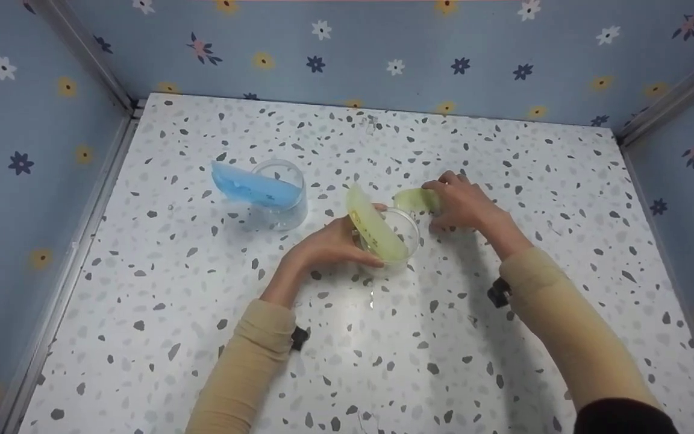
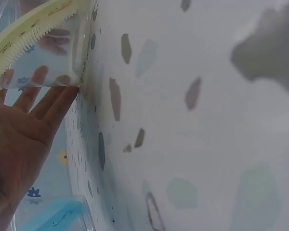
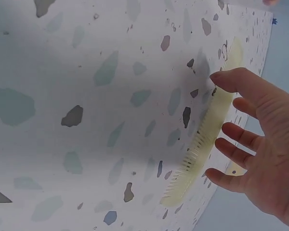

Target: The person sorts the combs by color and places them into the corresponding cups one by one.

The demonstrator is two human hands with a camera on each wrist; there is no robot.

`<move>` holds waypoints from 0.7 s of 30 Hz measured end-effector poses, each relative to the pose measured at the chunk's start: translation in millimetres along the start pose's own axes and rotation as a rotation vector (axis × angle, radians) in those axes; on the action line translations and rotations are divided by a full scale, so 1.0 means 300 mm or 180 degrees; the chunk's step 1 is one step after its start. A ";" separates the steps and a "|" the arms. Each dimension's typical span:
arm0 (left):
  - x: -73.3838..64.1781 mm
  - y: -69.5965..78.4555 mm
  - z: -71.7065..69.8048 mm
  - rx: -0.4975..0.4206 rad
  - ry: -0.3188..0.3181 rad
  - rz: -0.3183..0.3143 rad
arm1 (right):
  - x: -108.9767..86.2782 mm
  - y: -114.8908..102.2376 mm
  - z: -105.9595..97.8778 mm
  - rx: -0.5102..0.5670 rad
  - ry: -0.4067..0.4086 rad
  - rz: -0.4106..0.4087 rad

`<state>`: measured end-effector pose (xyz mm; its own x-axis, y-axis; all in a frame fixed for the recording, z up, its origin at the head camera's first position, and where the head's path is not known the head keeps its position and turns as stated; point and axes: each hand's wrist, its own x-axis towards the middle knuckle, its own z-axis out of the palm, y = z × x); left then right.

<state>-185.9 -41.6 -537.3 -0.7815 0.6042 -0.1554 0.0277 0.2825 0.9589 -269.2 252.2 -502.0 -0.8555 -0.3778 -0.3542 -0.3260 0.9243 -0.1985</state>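
Note:
A clear plastic cup (image 1: 406,229) stands mid-table with a pale yellow comb (image 1: 374,232) leaning in it. My left hand (image 1: 332,242) grips this cup from the left, with the thumb in front and the fingers behind. In the left wrist view the left hand (image 2: 24,130) presses on the cup (image 2: 62,62), and the comb's (image 2: 33,33) teeth show through the wall. A second pale yellow comb (image 1: 413,199) lies flat on the table just right of the cup. My right hand (image 1: 464,202) rests over it with the fingers spread. The right wrist view shows the right hand (image 3: 265,144) hovering at that comb (image 3: 202,144), thumb tip near its spine.
Another clear cup (image 1: 290,208) holding a blue comb (image 1: 253,188) stands to the left on the speckled white table (image 1: 383,337). The blue comb (image 2: 58,216) also shows low in the left wrist view. Blue flowered walls (image 1: 383,54) close in the back and both sides.

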 end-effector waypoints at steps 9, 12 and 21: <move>0.000 -0.003 0.006 0.0036 0.0005 0.0022 | 0.024 -0.013 -0.011 -0.0001 -0.0144 0.0121; 0.000 -0.002 0.007 0.0044 -0.0025 0.0045 | 0.029 -0.015 -0.012 -0.0014 -0.0155 0.0145; -0.005 -0.003 0.005 -0.0034 0.0025 0.0030 | 0.047 -0.016 -0.004 -0.0066 -0.0076 0.0005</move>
<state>-183.8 -41.5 -538.4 -0.7862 0.6008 -0.1446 0.0285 0.2690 0.9627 -280.2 242.4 -504.9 -0.8463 -0.3772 -0.3762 -0.3330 0.9258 -0.1791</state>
